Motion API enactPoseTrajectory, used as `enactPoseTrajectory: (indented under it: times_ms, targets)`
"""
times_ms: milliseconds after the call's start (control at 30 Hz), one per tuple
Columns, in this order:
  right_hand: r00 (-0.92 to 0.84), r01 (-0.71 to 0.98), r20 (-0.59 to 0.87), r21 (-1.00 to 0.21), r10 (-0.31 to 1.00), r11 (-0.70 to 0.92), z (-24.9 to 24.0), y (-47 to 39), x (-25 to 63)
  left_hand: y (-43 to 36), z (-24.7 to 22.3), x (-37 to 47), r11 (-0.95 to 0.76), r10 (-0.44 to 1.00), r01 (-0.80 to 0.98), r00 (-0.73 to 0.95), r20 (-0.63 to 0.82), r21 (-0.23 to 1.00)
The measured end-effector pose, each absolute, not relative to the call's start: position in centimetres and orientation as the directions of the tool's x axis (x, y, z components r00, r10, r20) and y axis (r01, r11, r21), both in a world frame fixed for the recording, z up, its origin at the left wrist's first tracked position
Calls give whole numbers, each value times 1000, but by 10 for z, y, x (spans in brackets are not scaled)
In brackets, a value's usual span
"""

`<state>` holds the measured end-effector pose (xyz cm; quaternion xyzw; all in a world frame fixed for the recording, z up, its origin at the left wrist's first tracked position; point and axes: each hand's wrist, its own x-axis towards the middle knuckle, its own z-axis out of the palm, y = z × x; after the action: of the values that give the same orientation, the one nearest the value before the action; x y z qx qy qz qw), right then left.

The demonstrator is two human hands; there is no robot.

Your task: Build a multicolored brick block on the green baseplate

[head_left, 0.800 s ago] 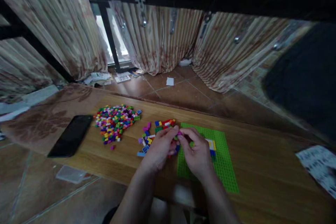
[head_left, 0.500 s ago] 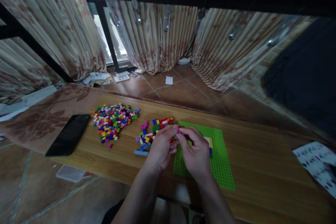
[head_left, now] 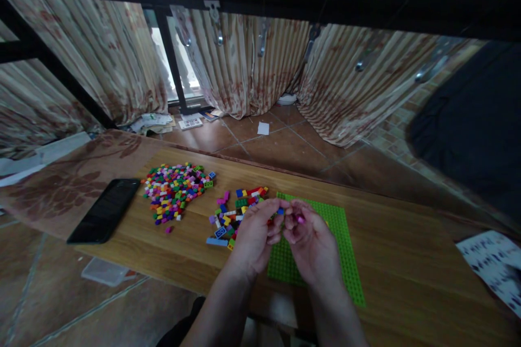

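In the head view, the left hand point(head_left: 257, 234), at the left edge of the green baseplate point(head_left: 342, 229), appears to pinch a blue brick point(head_left: 280, 211) at its fingertips; the right hand point(head_left: 316, 245), over the baseplate, curls around a pink brick point(head_left: 300, 220); a yellow piece point(head_left: 327, 223) peeks out on the baseplate beyond it, the rest hidden; the building looks unfinished, since assorted bricks point(head_left: 227, 221) lie just left of the baseplate and a larger pile point(head_left: 175, 191) sits farther left on the tabletop point(head_left: 407, 255), seemingly unused.
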<state>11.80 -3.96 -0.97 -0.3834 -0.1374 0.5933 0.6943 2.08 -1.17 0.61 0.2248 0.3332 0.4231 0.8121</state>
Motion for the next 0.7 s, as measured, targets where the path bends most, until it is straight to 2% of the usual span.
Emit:
enactPoseTrajectory:
  times_ms: [133,300,433,533,600,700]
  targets:
    - [218,-680,-303,-729,928,-79,-15,-38,111,-11,5,22,502,861,-494,359,-360,710]
    - [199,-740,-441,-653,875,-161,-23,-33,98,-10,-3,23,398,911,-309,242,-333,864]
    - [157,-776,-483,-600,862,-195,-25,-31,93,-9,-2,16,318,928,-158,252,-273,935]
    - [125,-802,-466,-567,876,-188,-25,-30,93,-7,7,9,450,884,-327,298,-361,831]
    - [113,-817,-466,-547,878,-184,-25,-30,93,-6,13,4,538,841,-510,370,-394,671]
    - [174,-821,-520,-546,836,-168,-25,-30,93,-4,16,1,554,830,-697,420,-367,455]
